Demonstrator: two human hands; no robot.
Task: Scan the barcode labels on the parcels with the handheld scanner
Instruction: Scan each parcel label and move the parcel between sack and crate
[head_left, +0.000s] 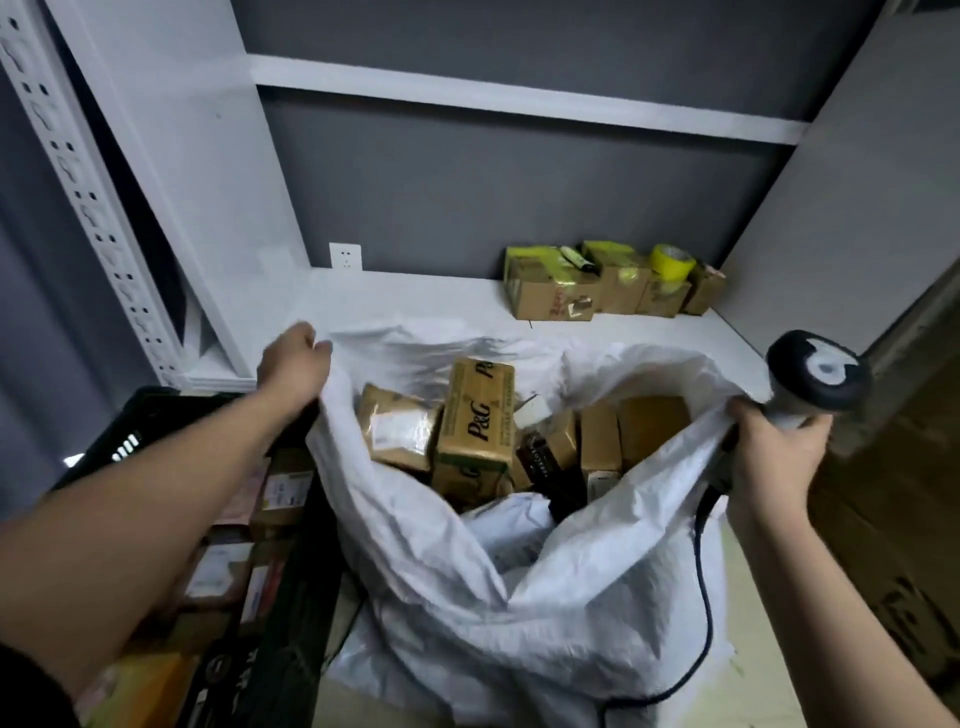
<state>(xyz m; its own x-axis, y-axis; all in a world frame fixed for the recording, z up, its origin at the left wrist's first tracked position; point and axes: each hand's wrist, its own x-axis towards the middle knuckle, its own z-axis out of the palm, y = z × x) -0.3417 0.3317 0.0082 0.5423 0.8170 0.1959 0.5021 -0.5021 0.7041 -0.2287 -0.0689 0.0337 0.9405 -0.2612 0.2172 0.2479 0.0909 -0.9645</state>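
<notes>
A big white woven sack (545, 582) stands open in front of me with several cardboard parcels inside. A tall P&G carton (475, 421) stands in its middle, a tape-wrapped parcel with a white label (397, 428) to its left. My left hand (293, 364) grips the sack's left rim. My right hand (774, 457) holds the sack's right rim together with the handheld scanner (815, 374), whose dark head points up and whose black cable (701, 582) hangs down over the sack.
A black crate (291, 587) at lower left holds more labelled parcels. On the white shelf (415, 296) behind the sack sit small boxes (597, 288) and a yellow tape roll (672, 260). Large brown cartons (893, 509) stand at right.
</notes>
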